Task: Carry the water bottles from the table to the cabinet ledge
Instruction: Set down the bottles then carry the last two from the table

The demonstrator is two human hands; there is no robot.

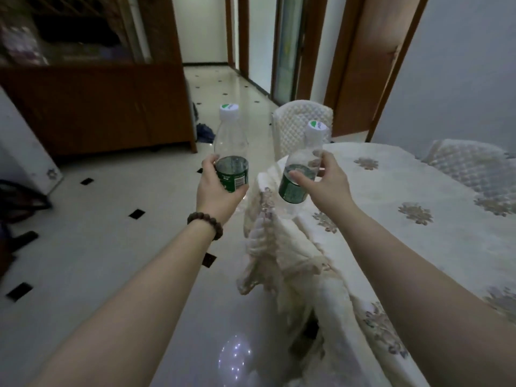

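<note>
My left hand grips a clear water bottle with a green label and white cap, held upright over the floor. My right hand grips a second, matching water bottle, tilted slightly right, above the corner of the table, which wears a cream flowered cloth. The brown wooden cabinet stands at the far left; its ledge runs below a blurred upper shelf section. Both bottles are off the table and apart from each other.
A quilted white chair stands at the table's far end, another chair at the right. The tablecloth corner hangs bunched over the edge. Glossy tiled floor stretches toward the cabinet. Dark objects lie at the left edge; a hallway with wooden doors lies ahead.
</note>
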